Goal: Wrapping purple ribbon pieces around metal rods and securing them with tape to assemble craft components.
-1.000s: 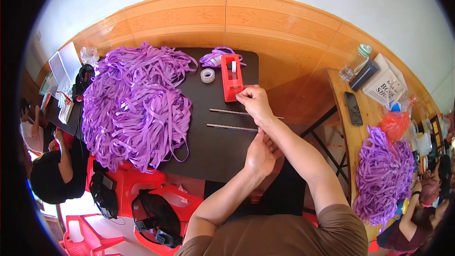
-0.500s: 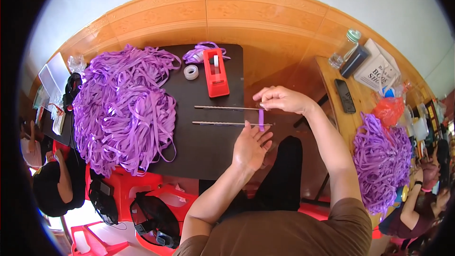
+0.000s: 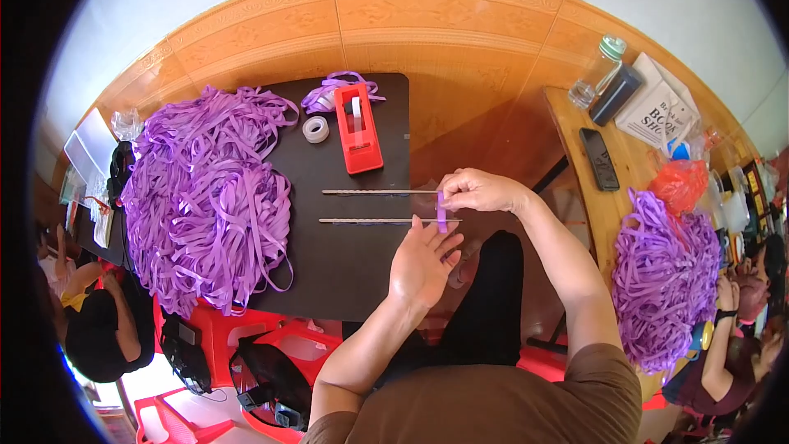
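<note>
Two thin twisted rods (image 3: 378, 220) lie parallel, sticking out past the right edge of the dark table. A short strip of purple ribbon (image 3: 442, 218) spans their free ends. My right hand (image 3: 489, 191) pinches the ribbon's upper end beside the far rod, its fingertips pressed together. Palm up under the near rod, my left hand (image 3: 421, 267) has its fingers stretched out and apart. The left thumb touches that rod near the ribbon. Whether the left fingertips also touch the ribbon I cannot tell.
A large heap of purple ribbon (image 3: 205, 205) covers the left of the dark table (image 3: 345, 279). Behind the rods are a red tape dispenser (image 3: 363, 160) and a tape roll (image 3: 316, 129). A wooden table (image 3: 567, 119) at right holds a phone (image 3: 598, 160) and more ribbon (image 3: 666, 279).
My right hand has come down and closed its fingertips on the ribbon's upper end. My left hand keeps nearly the same pose. The whole view has shifted slightly.
</note>
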`<state>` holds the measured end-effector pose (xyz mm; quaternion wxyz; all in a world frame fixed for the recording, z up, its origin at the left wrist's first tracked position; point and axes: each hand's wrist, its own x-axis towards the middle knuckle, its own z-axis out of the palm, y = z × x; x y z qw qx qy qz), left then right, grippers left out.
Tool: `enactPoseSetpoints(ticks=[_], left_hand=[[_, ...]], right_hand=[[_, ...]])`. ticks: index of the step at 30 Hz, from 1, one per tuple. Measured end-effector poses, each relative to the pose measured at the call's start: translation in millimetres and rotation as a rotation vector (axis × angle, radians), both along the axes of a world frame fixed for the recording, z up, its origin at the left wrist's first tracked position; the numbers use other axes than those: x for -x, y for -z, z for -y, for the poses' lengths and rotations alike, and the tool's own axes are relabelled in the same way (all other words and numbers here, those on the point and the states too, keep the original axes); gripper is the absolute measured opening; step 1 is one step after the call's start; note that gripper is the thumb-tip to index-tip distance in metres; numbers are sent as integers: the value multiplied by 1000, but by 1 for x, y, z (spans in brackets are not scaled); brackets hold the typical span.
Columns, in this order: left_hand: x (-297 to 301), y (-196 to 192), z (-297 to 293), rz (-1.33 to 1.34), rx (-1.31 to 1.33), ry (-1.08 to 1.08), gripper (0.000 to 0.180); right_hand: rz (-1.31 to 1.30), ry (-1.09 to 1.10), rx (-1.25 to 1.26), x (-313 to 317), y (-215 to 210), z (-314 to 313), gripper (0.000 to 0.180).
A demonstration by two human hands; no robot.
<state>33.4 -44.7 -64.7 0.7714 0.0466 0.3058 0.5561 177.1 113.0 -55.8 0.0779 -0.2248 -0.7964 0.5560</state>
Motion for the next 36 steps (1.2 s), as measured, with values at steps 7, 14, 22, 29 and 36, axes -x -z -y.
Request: enactPoseSetpoints(ticks=[7,14,22,29,36], left_hand=[[-1,-3,0,-6,-12,0,61],[-1,-1,-1,11,11,-12,56],[-3,-5,-2,10,34,-29,46],[0,2,-1,51,33,-32,41],[1,-1,-1,15,11,-5,46]], right_hand=[[34,118,-129,5,8,3,28],[410,453,-329,25,-20,32,24],[610,564,-664,38,-28,58,21],[301,695,-856,25,-3,73,33],[-353,653,466,-19,44,55,32]])
